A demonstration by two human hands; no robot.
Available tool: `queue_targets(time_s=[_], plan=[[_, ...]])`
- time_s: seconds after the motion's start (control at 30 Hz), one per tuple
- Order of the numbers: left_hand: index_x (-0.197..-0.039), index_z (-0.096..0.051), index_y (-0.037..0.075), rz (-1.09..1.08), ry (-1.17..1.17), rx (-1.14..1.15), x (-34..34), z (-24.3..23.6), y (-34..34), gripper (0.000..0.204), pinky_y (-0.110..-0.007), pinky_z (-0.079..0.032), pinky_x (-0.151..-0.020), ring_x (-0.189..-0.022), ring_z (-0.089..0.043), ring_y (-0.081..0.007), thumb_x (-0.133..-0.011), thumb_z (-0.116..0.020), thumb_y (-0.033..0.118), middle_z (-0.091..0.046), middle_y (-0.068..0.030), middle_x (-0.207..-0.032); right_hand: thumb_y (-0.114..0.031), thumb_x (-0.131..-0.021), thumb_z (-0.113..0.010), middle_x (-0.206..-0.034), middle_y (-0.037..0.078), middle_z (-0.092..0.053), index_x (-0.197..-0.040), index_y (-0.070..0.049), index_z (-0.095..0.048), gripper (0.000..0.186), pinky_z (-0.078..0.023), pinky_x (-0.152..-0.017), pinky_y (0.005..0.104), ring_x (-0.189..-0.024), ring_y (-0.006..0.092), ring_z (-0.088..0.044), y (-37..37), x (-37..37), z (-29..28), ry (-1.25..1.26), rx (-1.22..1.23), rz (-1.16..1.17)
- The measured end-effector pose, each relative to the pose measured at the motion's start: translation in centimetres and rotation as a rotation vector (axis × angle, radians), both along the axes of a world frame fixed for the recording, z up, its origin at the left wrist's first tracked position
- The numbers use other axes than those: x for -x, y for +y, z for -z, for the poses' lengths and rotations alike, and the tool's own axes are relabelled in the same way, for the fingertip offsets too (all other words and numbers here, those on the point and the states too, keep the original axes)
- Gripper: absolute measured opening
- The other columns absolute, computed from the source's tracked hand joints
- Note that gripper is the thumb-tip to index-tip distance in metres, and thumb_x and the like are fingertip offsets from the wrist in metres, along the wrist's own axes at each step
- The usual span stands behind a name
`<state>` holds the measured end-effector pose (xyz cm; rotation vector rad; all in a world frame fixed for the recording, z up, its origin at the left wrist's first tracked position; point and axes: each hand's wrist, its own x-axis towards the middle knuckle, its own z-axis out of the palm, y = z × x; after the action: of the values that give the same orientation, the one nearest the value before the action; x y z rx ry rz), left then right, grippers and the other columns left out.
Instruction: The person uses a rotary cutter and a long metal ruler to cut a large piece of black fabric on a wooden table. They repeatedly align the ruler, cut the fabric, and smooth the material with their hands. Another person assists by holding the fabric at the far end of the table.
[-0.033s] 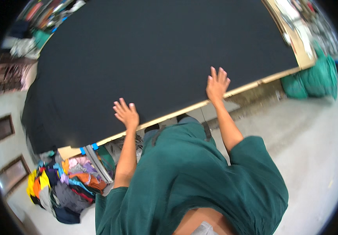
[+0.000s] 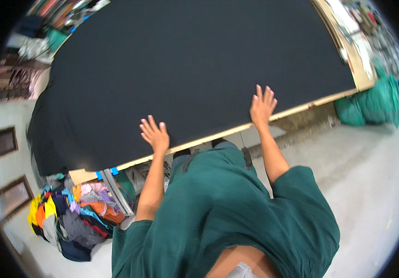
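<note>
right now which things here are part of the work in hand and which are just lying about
Seemingly in use:
black cloth, under the spread left hand and right hand
wooden table, beneath it

Apparently just lying about:
heap of coloured fabrics, left
green bundle, right

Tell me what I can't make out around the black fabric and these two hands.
All in the head view:
Palms of the left hand and right hand: hidden behind the backs of the hands.
Far edge of the black fabric: cut off by the top.
Most of the wooden tabletop: covered by the fabric.
Upper-left stacked items: too blurred to identify.
</note>
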<state>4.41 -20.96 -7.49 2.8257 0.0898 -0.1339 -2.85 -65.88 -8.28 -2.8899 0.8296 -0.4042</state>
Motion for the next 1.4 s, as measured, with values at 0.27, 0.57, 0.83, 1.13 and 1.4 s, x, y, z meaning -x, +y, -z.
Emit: queue_targets(time_s=[0.27,0.57,0.83,1.13,1.4], plan=[[-0.157,-0.049,0.013,0.237,-0.143,0.134,1.0,-2.8,5.8,0.054,-0.058,-0.018,-0.129,-0.158,-0.029,-0.0371,-0.107,-0.058,0.03,-0.038,-0.0164,-0.168,-0.028,-0.111,-0.046,-0.158,0.028,-0.046,-0.16,-0.009,-0.042,0.053,-0.039,-0.117,0.0582,-0.144,0.0488,-0.044,3.8,5.9,2.7,-0.087,-0.058,0.456],[-0.158,-0.048,0.012,-0.09,-0.374,-0.023,-6.3,-3.1,23.4,0.053,-0.059,-0.021,-0.129,-0.157,-0.032,-0.036,-0.108,-0.054,0.03,-0.04,-0.0163,-0.167,-0.024,-0.096,-0.058,-0.151,0.032,-0.052,-0.162,0.003,-0.031,0.077,-0.041,-0.117,0.0485,-0.139,0.0453,-0.052,18.4,20.4,13.8,0.46,-0.865,0.663],[-0.17,-0.03,0.022,-0.437,-0.209,-0.204,-4.6,-1.0,35.9,0.064,-0.059,-0.019,-0.128,-0.161,-0.024,-0.0372,-0.112,-0.044,0.045,-0.024,-0.0145,-0.176,-0.02,-0.1,-0.054,-0.131,0.026,-0.066,-0.154,0.004,-0.044,0.06,-0.051,-0.097,0.0427,-0.117,0.0383,-0.065,25.1,19.4,14.2,0.599,-1.13,0.308],[-0.167,-0.033,0.013,-0.439,-0.25,-0.023,1.5,-1.3,39.0,0.062,-0.057,-0.02,-0.129,-0.158,-0.03,-0.039,-0.112,-0.045,0.041,-0.034,-0.0209,-0.17,-0.028,-0.104,-0.055,-0.116,0.021,-0.075,-0.139,0.001,-0.059,0.046,-0.059,-0.078,0.0421,-0.095,0.0312,-0.076,26.1,9.6,11.3,0.521,-1.198,0.358],[-0.155,-0.052,0.009,-0.102,-0.455,0.286,-0.7,-3.5,33.4,0.051,-0.054,-0.03,-0.125,-0.151,-0.042,-0.0393,-0.104,-0.055,0.014,-0.048,-0.0204,-0.161,-0.023,-0.102,-0.051,-0.108,0.02,-0.076,-0.128,-0.001,-0.067,0.038,-0.059,-0.069,0.0419,-0.087,0.0334,-0.076,26.9,7.9,14.4,0.6,-1.134,0.255]])
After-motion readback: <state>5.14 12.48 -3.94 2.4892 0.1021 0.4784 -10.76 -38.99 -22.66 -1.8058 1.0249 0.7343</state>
